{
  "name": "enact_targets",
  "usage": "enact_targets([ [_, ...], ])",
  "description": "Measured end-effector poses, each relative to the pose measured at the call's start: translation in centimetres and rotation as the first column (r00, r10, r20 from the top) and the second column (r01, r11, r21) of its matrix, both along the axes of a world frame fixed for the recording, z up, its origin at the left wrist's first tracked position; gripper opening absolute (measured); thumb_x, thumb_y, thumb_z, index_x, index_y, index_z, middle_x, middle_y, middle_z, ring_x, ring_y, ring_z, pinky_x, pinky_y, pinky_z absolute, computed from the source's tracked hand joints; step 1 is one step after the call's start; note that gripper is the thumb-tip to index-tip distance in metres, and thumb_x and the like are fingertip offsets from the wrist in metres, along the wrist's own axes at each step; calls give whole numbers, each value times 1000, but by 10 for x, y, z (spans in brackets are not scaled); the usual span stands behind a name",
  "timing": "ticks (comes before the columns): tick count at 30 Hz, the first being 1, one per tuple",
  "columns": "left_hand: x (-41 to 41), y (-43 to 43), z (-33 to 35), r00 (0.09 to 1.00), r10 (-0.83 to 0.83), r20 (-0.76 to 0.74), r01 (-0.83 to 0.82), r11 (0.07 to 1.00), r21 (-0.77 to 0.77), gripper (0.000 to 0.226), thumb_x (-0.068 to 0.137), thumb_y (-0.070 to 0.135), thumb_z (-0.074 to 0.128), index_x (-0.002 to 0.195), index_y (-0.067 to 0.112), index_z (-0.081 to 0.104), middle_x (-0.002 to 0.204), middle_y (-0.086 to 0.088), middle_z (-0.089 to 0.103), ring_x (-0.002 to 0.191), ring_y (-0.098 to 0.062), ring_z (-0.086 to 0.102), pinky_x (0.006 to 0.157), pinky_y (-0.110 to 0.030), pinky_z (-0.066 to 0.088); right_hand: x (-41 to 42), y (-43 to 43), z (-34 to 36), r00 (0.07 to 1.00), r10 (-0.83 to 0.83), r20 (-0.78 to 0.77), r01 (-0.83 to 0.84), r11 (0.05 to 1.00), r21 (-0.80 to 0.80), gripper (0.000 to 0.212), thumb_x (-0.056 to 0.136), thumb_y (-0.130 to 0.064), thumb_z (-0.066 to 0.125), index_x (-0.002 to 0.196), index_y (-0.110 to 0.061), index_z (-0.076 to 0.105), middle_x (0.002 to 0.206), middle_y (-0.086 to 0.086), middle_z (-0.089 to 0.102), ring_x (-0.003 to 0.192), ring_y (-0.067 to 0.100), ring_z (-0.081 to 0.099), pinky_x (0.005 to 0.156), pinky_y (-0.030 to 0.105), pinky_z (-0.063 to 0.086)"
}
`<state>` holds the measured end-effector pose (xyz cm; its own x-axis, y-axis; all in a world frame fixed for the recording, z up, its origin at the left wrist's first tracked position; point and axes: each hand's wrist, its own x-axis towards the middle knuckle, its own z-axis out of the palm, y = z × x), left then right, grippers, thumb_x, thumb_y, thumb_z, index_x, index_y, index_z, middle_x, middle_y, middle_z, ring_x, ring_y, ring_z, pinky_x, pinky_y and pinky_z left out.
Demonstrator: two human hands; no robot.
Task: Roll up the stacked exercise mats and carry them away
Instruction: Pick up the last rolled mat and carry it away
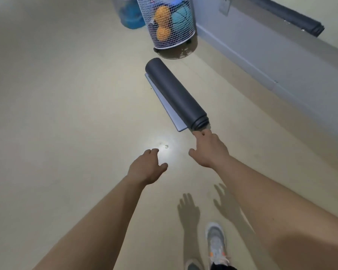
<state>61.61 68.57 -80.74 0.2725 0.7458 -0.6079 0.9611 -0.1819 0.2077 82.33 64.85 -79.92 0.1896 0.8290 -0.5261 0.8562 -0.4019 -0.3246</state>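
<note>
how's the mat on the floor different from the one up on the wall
The floor mat lies on the floor with a pale flap unrolled beside it; the wall mat sits raised, no flap showing. The floor mat shows whole; the wall mat runs off the frame. Both are dark rolls.
</note>
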Motion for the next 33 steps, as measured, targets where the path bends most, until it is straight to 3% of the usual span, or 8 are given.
enact_targets([
  [4, -12, 69, -17, 1000, 6, 7, -6, 1000, -21, 68, 102, 46, 49, 159, 18, 26, 160, -2, 37, 133, -26, 52, 99, -39, 47, -7, 57, -26, 1000, -1, 22, 3, 999, -49, 62, 99, -35, 55, 155, -21, 33, 153, 9, 35, 131, 31, 43, 86, 39, 42],
  [10, -2, 203, -53, 999, -52, -17, 51, 997, -51, 67, 102, 46, 48, 159, 17, 27, 158, -2, 39, 133, -25, 51, 101, -40, 47, 4, 166, -66, 988, -152, -24, 147, 979, -141, 49, 97, -32, 55, 142, -17, 43, 142, 9, 39, 126, 31, 42, 80, 35, 40],
  [16, 16, 324, -78, 997, -76, 1, 76, 994, -79, 66, 102, 46, 48, 158, 17, 28, 158, -1, 39, 132, -24, 51, 99, -38, 47, 27, 264, -80, 983, -184, 11, 183, 967, -179, 51, 100, -34, 53, 147, -19, 39, 146, 7, 38, 131, 29, 41, 91, 39, 44],
  [20, 34, 393, -84, 977, -213, -1, 213, 973, -88, 65, 103, 46, 47, 159, 18, 27, 157, -1, 39, 132, -23, 51, 99, -37, 47, 48, 319, -78, 956, -294, 2, 288, 934, -210, 55, 99, -33, 51, 150, -20, 36, 145, 9, 39, 131, 30, 42, 100, 41, 47],
  [23, 53, 450, -94, 954, -298, 16, 298, 950, -90, 64, 103, 46, 47, 158, 18, 29, 157, -1, 39, 134, -22, 51, 101, -38, 47, 59, 352, -81, 914, -405, 9, 398, 895, -204, 52, 97, -30, 51, 147, -19, 39, 142, 9, 42, 128, 30, 45, 100, 39, 46],
  [26, 72, 502, -109, 921, -390, 11, 389, 916, -98, 62, 103, 44, 47, 157, 17, 30, 156, -1, 40, 134, -22, 51, 102, -38, 47, 68, 376, -90, 839, -545, 12, 540, 828, -155, 40, 93, -26, 55, 130, -14, 51, 126, 9, 47, 117, 33, 53, 92, 38, 50],
  [30, 92, 550, -124, 827, -562, -19, 557, 824, -108, 63, 103, 44, 47, 157, 17, 30, 157, -1, 40, 139, -21, 47, 106, -39, 45, 68, 392, -108, 734, -679, 23, 675, 723, -147, 47, 96, -32, 56, 139, -15, 49, 128, 13, 51, 116, 33, 55, 93, 38, 48],
  [33, 101, 570, -138, 753, -656, -51, 646, 752, -132, 62, 103, 43, 48, 156, 17, 30, 157, -2, 40, 139, -21, 46, 107, -38, 44, 60, 393, -130, 634, -774, -4, 766, 628, -135, 26, 93, -28, 56, 116, -15, 54, 110, 11, 58, 94, 31, 57, 78, 33, 44],
])
